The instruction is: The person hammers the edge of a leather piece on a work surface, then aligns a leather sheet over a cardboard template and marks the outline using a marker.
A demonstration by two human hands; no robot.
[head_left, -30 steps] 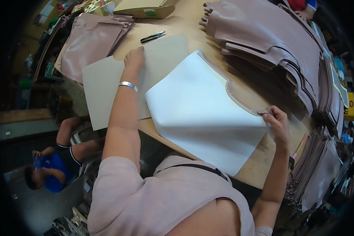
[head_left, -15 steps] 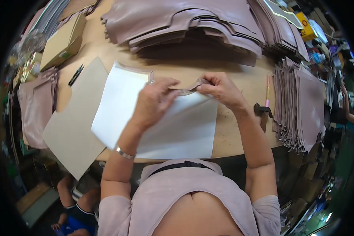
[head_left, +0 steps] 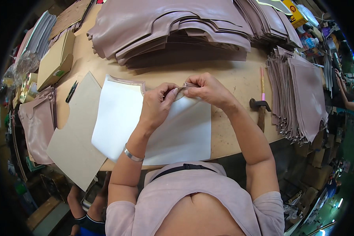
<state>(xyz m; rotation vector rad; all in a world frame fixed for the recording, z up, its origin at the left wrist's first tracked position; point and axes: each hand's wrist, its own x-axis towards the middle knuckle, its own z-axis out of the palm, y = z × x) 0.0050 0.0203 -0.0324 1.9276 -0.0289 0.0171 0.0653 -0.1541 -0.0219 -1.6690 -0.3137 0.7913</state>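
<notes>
The left hand (head_left: 159,101) and right hand (head_left: 208,89) pinch the brown edge (head_left: 180,93) of a white sheet (head_left: 120,114) closely, while lettering (head_left: 292,8) marks a yellow box (head_left: 298,15) and a green label (head_left: 59,73) a carton (head_left: 54,59).

Workshop: I stood in one, among leather-like goods.
Mauve sheets (head_left: 133,27): they lay stacked along the far side of my worktable (head_left: 224,137).
Tools: a hammer (head_left: 259,104) lay on the worktable's right, black snips (head_left: 71,92) on its left.

The left hand (head_left: 158,105) has come off the grey card (head_left: 76,131) and now pinches the white sheet (head_left: 173,137) by its edge, beside the right hand's (head_left: 209,91) fingers.
</notes>
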